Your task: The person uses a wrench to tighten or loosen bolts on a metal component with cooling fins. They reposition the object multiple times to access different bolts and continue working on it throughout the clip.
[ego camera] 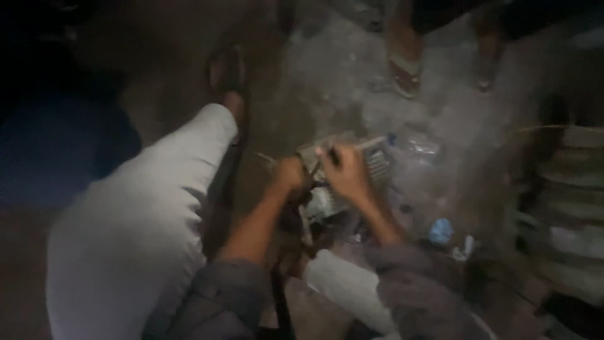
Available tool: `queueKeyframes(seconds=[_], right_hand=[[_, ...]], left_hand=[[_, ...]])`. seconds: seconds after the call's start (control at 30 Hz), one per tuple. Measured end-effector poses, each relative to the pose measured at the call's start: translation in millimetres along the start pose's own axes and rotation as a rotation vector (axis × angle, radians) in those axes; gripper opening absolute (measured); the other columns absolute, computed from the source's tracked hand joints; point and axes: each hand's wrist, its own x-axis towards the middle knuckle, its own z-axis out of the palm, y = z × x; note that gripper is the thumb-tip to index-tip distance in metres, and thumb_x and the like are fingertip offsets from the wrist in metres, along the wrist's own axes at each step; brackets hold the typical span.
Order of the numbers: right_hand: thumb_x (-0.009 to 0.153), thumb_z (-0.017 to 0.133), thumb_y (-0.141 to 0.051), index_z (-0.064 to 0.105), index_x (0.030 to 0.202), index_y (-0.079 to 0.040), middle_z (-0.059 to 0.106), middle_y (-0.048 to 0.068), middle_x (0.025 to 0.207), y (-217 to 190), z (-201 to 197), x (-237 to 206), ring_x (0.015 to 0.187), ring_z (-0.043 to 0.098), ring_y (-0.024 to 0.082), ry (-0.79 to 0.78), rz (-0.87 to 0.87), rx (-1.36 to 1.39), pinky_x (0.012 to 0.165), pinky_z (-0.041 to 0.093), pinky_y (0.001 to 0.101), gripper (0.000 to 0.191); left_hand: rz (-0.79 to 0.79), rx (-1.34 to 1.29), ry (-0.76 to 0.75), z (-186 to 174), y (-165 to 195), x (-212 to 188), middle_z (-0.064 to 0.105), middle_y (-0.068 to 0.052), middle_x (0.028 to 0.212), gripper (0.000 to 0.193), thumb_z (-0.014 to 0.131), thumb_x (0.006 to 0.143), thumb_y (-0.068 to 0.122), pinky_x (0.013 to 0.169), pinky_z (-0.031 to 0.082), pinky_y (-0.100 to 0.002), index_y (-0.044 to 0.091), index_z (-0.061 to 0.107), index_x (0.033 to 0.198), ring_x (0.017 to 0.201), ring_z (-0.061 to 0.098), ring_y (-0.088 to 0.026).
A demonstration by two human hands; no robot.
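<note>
A dim, blurred view looks down from the person's head at work done low over a concrete floor [352,69]. At the centre of the frame sits a small grey metal part with a ribbed or finned face [377,165], resting on the floor just below the middle. Its exact kind cannot be told in the poor light.

The right hand [347,175] lies over the part, its grip closed around a thin pale rod-like tool [368,143] that points toward the upper right, seemingly angled so its tip meets the part. The left hand [288,176] is just beside it on the left, its grip clamped on a dark strap or handle [306,217] that runs down toward the bottom of the frame, likely to steady the part while the other hand works.

Both forearms come up from grey sleeves at the bottom centre. The person's leg in pale trousers [138,220] stretches across the left half, ending at a sandalled foot [228,75] in the upper middle.

To the lower right of the part lies a small blue object [441,231]. At the top right stand another person's sandalled feet [406,69]. Stacked, pale shapes fill the right edge, too blurred to identify.
</note>
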Motion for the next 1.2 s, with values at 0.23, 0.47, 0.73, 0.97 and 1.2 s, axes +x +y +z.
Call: queueKeyframes(seconds=[0.23, 0.47, 0.73, 0.97, 1.2], right_hand=[[0.100, 0.055, -0.047, 0.069, 0.106, -0.001, 0.071, 0.024, 0.091, 30.5, 52.4, 108.1, 0.086, 0.070, 0.040, -0.285, 0.183, -0.016, 0.077, 0.053, 0.0493, 0.048], [0.100, 0.056, -0.049, 0.072, 0.107, 0.000, 0.072, 0.026, 0.106, 44.3, 82.1, 125.6, 0.103, 0.069, 0.042, -0.364, 0.272, -0.145, 0.089, 0.053, 0.0499, 0.053], [0.098, 0.069, -0.034, 0.071, 0.094, 0.005, 0.071, 0.024, 0.084, 19.5, -5.5, 36.2, 0.076, 0.071, 0.035, -0.166, 0.119, -0.105, 0.071, 0.053, 0.0444, 0.040], [0.076, 0.074, -0.014, 0.075, 0.113, -0.006, 0.078, 0.016, 0.087, 3.2, -46.3, -128.5, 0.075, 0.077, 0.025, -0.357, 0.150, -0.026, 0.070, 0.059, 0.0392, 0.038], [0.083, 0.070, -0.008, 0.055, 0.129, -0.002, 0.071, 0.026, 0.080, 13.1, 9.9, -133.5, 0.070, 0.070, 0.043, -0.370, 0.320, -0.177, 0.063, 0.055, 0.0501, 0.049]], left_hand=[[-0.089, -0.147, -0.045, -26.9, 12.5, -25.0, 0.072, -0.027, 0.101, 0.038, 0.081, 0.071, 0.032, 0.084, 0.057, -0.050, 0.002, 0.077, 0.094, 0.097, 0.073, -0.041], [-0.063, -0.111, 0.060, -0.6, -0.9, -19.7, 0.072, -0.029, 0.096, 0.026, 0.068, 0.081, 0.023, 0.082, 0.057, -0.054, 0.000, 0.077, 0.090, 0.092, 0.073, -0.044], [0.118, -0.086, 0.258, 20.5, -17.5, -1.8, 0.073, -0.028, 0.095, 0.023, 0.063, 0.081, 0.019, 0.081, 0.055, -0.057, 0.002, 0.077, 0.088, 0.092, 0.070, -0.048], [0.018, -0.067, 0.092, -0.9, -2.1, -6.3, 0.072, -0.026, 0.104, 0.027, 0.065, 0.080, 0.023, 0.087, 0.055, -0.055, 0.006, 0.077, 0.096, 0.100, 0.070, -0.044], [0.009, -0.003, 0.059, -2.0, -2.5, 9.3, 0.072, -0.025, 0.112, 0.028, 0.063, 0.084, 0.022, 0.093, 0.055, -0.053, 0.006, 0.079, 0.101, 0.107, 0.070, -0.042]])
